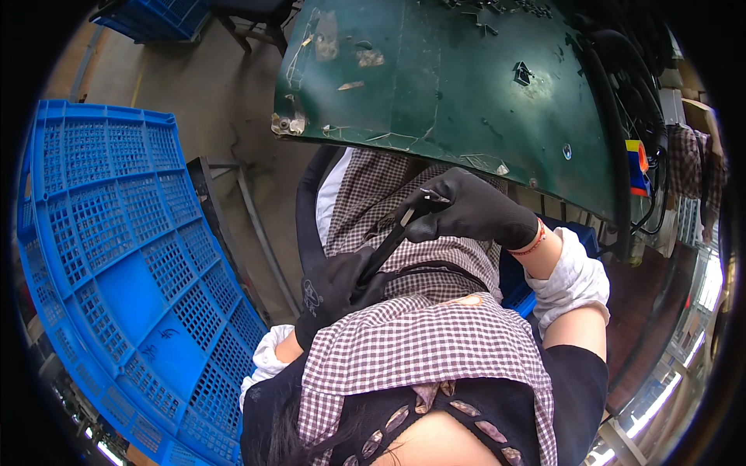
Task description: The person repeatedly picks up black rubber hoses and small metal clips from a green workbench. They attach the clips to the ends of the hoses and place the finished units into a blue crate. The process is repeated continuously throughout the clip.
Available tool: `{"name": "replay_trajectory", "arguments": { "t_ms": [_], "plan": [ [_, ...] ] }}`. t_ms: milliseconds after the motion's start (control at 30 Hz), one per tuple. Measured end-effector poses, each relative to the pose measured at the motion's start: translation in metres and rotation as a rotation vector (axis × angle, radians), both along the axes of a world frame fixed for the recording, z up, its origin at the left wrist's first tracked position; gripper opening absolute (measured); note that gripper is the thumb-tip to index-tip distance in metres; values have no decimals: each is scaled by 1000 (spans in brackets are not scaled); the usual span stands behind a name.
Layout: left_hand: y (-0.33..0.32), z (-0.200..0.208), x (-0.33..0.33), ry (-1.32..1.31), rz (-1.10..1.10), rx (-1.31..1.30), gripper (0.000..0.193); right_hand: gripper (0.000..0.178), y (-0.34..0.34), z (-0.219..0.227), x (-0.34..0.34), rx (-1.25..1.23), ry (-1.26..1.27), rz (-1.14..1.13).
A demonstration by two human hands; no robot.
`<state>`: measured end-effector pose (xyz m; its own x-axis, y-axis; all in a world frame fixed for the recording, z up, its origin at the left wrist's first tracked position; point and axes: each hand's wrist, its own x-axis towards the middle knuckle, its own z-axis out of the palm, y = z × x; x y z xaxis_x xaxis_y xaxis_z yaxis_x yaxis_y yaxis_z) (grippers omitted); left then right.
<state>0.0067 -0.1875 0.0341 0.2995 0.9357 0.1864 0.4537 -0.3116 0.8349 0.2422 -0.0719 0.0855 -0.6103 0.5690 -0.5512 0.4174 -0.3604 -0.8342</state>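
Note:
Both of my hands wear black gloves and meet over my lap, short of the table's near edge. A long, narrow black piece [386, 247] slants between them, and its exact kind is not clear. My left hand [332, 286] is closed around its lower end. At the upper end, the fingers of my right hand [472, 211] are bent and pinch it. A small shiny metal bit [435, 196] shows at my right fingertips; whether it belongs to the black piece I cannot tell.
The worn green table [435, 101] lies ahead, with a small black part [522, 74] on it and several dark pieces [513, 8] at its far edge. A large blue plastic crate [128, 287] stands at my left. Dark cables [641, 85] hang by the table's right side.

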Motion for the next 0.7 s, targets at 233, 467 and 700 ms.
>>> {"name": "replay_trajectory", "arguments": {
  "t_ms": [233,467,700],
  "plan": [
    [-9,-14,-6,21,-44,58,39,23,2,-23,-6,-264,88,116],
    [-13,-17,-12,52,-69,178,36,25,-10,-63,-14,-546,460,93],
    [-13,-22,-13,-40,36,53,38,40,4,-30,-8,57,119,332]
  ]
}}
